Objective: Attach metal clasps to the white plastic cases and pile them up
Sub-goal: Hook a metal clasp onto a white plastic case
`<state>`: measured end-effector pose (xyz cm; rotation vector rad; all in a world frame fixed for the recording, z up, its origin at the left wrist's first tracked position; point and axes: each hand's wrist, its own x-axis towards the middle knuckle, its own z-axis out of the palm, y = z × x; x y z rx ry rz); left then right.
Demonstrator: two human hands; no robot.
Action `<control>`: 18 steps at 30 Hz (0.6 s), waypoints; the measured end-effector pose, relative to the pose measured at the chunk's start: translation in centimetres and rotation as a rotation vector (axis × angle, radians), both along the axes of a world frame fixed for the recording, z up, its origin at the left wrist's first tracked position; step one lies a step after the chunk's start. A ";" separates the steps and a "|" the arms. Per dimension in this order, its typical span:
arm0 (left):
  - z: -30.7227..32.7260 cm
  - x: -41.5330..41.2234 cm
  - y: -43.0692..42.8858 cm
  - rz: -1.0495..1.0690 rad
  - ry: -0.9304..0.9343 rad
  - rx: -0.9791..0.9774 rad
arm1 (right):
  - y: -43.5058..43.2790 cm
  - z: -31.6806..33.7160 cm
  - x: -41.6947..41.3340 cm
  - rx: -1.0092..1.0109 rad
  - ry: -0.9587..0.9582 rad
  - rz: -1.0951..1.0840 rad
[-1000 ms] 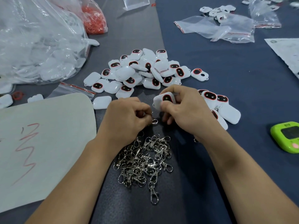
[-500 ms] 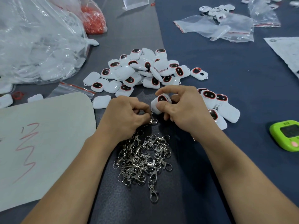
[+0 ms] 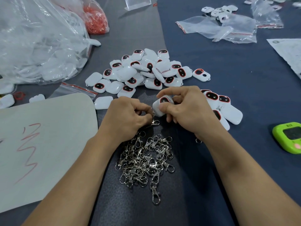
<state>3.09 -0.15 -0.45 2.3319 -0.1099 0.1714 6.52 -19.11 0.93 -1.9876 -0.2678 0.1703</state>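
While white case (image 3: 161, 106) sits pinched between thumb and curled fingers (image 3: 163, 107) of right hand (image 3: 187, 110), low over bench (image 3: 244, 98), left hand (image 3: 128, 116) curls tight round metal clasp (image 3: 154, 122), touching case's lower corner.
Case: likely light, rigid, glossy, so slippery. Hold by flat faces, leave loop corner free.
Clasp: small, stiff, probably sprung gate. Grip by body.
Loose clasp pile (image 3: 145, 160) just below hands, tangled.
Bare case heap (image 3: 143, 70) beyond.
Seemingly finished stack (image 3: 228, 111) beside right hand.
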 end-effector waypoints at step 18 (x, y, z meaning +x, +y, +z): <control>0.4 -0.4 -0.4 0.087 0.110 -0.069 | 0.4 1.1 -1.0 -0.112 -0.062 0.009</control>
